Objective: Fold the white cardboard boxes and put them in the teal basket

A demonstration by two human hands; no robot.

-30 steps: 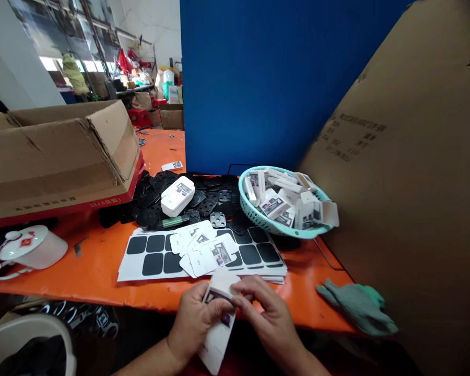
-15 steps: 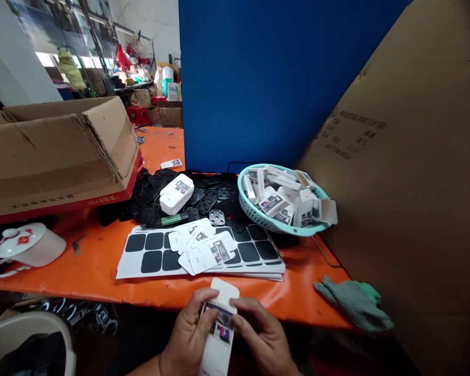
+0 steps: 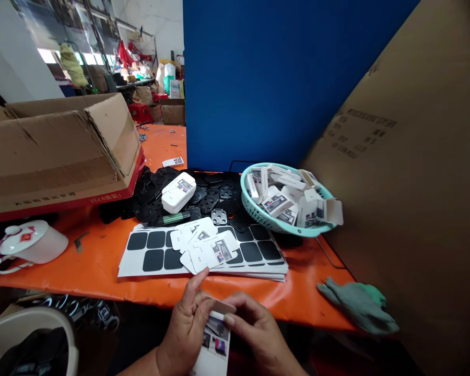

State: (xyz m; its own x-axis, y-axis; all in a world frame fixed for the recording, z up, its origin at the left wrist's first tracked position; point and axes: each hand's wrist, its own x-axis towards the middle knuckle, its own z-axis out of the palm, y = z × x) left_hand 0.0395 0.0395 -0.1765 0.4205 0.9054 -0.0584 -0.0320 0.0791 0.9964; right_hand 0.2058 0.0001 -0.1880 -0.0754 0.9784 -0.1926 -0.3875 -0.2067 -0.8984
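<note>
A small white printed carton (image 3: 215, 342) is held low in front of the table's edge, its top flap bent over. My left hand (image 3: 186, 324) grips its left side, the index finger stretched upward and the thumb at the top. On the right edge near the flap, my right hand (image 3: 254, 331) pinches with thumb and fingers. Just beyond, several flat unfolded cartons (image 3: 211, 251) lie on sheets of black rounded-square stickers (image 3: 153, 260). Behind them a stack of white cartons (image 3: 179, 192) rests on black plastic plates (image 3: 209, 199).
A turquoise basket (image 3: 266, 222) full of folded cartons stands at the right. Grey-green gloves (image 3: 358, 305) lie near the table's right edge. A white lidded mug (image 3: 39, 243) and a large cardboard box (image 3: 55, 156) are at left. A blue panel (image 3: 282, 78) rises behind.
The carton's top flap, upright before, is now folded over. My left index finger has lifted off and points up. The view has shifted slightly.
</note>
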